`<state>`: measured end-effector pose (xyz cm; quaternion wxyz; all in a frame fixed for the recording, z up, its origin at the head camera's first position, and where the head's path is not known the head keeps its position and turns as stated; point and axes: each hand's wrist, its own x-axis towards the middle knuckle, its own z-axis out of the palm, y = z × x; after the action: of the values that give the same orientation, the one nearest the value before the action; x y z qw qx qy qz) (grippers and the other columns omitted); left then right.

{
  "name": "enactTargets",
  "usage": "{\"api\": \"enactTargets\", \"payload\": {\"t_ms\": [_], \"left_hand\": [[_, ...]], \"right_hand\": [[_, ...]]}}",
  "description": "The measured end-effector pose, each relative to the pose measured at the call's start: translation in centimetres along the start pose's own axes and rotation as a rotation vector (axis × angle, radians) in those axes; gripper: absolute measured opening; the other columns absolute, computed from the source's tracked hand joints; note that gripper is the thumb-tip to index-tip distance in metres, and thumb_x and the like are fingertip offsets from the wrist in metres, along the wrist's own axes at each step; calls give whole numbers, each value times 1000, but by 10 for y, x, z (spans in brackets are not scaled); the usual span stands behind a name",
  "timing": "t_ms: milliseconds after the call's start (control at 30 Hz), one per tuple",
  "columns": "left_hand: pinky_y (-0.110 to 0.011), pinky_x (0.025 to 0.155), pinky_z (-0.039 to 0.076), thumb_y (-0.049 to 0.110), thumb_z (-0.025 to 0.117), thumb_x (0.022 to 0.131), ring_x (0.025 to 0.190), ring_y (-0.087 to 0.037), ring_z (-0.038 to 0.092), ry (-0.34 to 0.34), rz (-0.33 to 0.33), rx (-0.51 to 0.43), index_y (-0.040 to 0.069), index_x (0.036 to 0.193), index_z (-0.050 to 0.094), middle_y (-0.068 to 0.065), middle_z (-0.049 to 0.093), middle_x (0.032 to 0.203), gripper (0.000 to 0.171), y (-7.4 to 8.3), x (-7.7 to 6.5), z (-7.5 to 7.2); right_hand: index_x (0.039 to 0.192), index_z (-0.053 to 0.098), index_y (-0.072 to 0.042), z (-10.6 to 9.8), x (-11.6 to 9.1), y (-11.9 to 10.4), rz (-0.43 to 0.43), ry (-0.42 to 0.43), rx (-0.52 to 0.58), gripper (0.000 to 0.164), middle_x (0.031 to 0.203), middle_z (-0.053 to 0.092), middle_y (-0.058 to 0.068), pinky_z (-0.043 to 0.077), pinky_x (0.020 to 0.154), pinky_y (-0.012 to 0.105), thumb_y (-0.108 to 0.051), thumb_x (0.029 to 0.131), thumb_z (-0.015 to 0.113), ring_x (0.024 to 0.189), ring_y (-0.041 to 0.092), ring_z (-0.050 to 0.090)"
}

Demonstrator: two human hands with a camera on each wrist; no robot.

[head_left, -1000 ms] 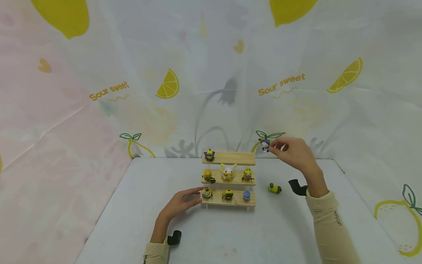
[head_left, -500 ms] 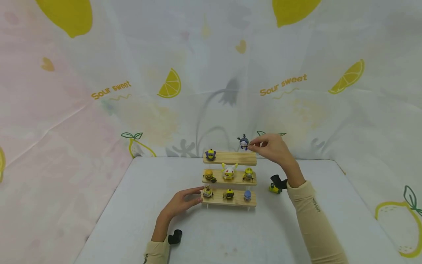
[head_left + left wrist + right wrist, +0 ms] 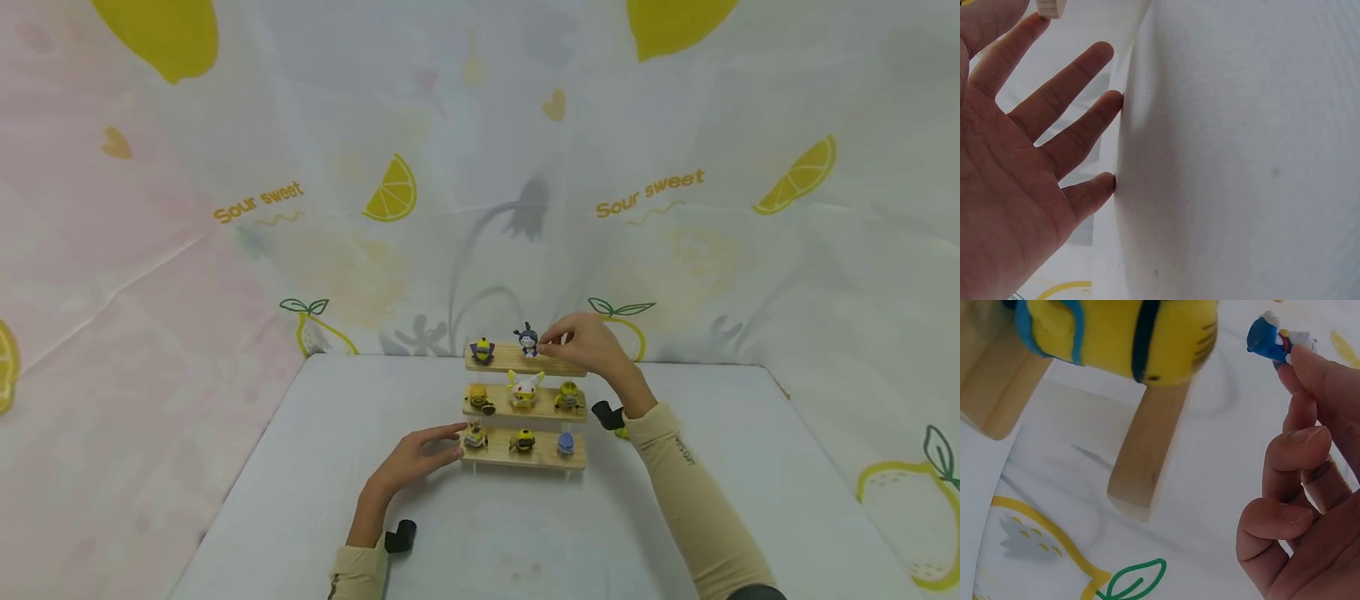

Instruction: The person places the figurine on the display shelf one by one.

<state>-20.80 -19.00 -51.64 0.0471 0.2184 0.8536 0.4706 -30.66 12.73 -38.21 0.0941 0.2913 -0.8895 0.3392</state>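
Observation:
A three-tier wooden display stand (image 3: 499, 456) carries several small figurines. My right hand (image 3: 592, 343) pinches a little figurine with a dark blue head (image 3: 528, 341) between thumb and index finger, right over the middle of the top tier. In the right wrist view the pinched figurine (image 3: 1266, 339) shows a blue underside, and the other fingers curl inward. My left hand (image 3: 412, 461) is at the left end of the bottom tier. Seen from the left wrist, its fingers (image 3: 1063, 92) are spread and straight, with the index fingertip touching a wooden corner (image 3: 1051, 7).
A yellow-and-purple figurine (image 3: 482, 351) occupies the top tier's left end. A white big-eared figurine (image 3: 524, 389) sits mid-stand. Another small figurine (image 3: 622, 433) is mostly hidden behind my right wrist. A lemon-print cloth (image 3: 480, 167) backs the white table (image 3: 300, 500).
My right hand has carried the dark-headed figurine leftward and slightly down, from beyond the stand's right side to the top tier's middle. The left hand has stayed at the stand.

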Motion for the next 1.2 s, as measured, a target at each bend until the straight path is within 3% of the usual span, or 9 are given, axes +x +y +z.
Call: {"api": "enactTargets", "payload": {"t_ms": [100, 233, 467, 867, 1033, 1200], "left_hand": [[-55, 100, 32, 36, 66, 86, 124, -25, 44, 4, -22, 17, 25, 129, 56, 3, 62, 116, 46, -14, 3, 4], [-51, 100, 33, 45, 65, 84, 124, -19, 44, -8, -36, 27, 33, 129, 55, 10, 62, 115, 47, -21, 5, 5], [-51, 100, 34, 47, 64, 84, 123, -19, 45, -19, -34, 40, 31, 130, 55, 10, 62, 116, 49, -19, 5, 3], [-51, 100, 34, 46, 65, 84, 124, -19, 44, -22, -44, 32, 33, 129, 56, 11, 62, 115, 47, -20, 4, 4], [-50, 100, 34, 46, 65, 84, 123, -18, 45, -18, -35, 27, 33, 128, 56, 11, 61, 115, 46, -20, 4, 4], [-55, 100, 32, 31, 65, 88, 124, -26, 45, -20, -17, -4, 20, 130, 55, -3, 62, 118, 45, 7, -1, -4]], "right_hand": [[84, 77, -17, 5, 2, 1, 5, -20, -34, 8, 83, 68, -7, 45, 54, 30, -24, 81, 74, 63, 9, 54], [85, 77, -17, 11, 3, 2, 20, -47, -47, 9, 84, 67, -6, 44, 54, 29, -25, 81, 74, 63, 10, 53], [85, 77, -16, 13, 2, 4, 53, -87, -33, 9, 84, 67, -5, 44, 55, 30, -24, 80, 74, 66, 11, 55], [89, 76, -18, 13, -5, 8, 21, -106, -35, 10, 81, 67, -7, 41, 45, 30, -25, 83, 71, 55, 11, 53], [95, 75, -17, 7, -10, 13, 73, -108, -42, 16, 77, 63, -7, 41, 45, 30, -28, 84, 70, 54, 12, 52], [97, 74, -16, -5, -17, 18, 90, -90, -67, 18, 77, 61, -6, 41, 46, 30, -27, 84, 70, 53, 13, 51]]}}
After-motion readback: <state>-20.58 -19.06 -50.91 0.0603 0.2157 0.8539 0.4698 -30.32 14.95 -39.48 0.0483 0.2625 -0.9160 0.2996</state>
